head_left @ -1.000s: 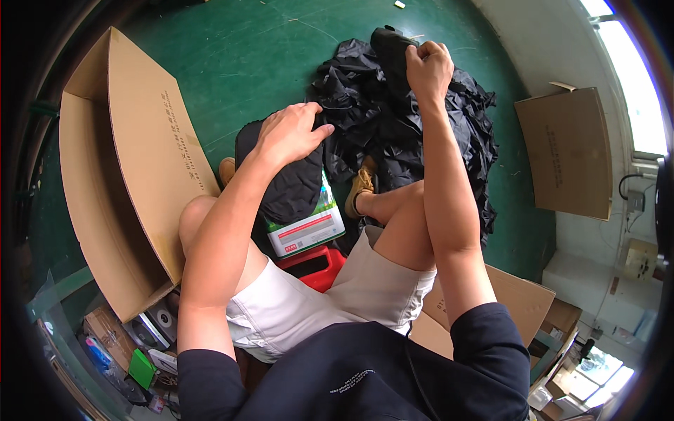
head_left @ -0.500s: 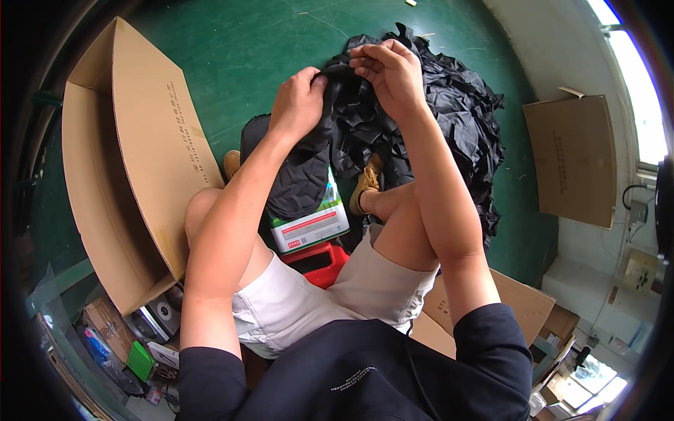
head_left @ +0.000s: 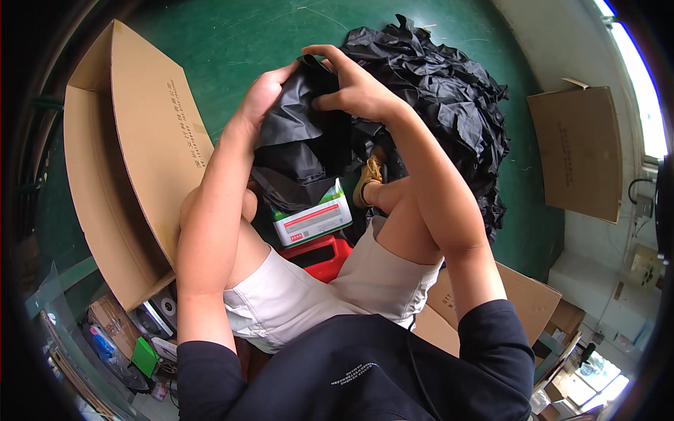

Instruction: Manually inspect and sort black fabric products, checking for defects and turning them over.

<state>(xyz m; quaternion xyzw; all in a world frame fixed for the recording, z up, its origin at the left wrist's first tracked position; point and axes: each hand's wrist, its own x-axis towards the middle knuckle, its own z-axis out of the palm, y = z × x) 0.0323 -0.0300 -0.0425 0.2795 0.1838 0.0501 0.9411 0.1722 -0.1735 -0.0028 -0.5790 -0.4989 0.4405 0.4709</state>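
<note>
Along the left edge of the green floor (head_left: 232,42), we are seeing an open cardboard box (head_left: 158,133). The left hand (head_left: 265,97) is gripping a black cloth (head_left: 289,116), which is hanging above the far side of a white-and-green container (head_left: 314,221). The right hand (head_left: 354,88) is arching around the cloth's right side, thumb and fingers apart; with its fingertips partly hidden, we cannot tell whether it is gripping. Toward the floor's right edge, a black fabric pile (head_left: 456,105) is lying near a second carton (head_left: 577,158).
</note>
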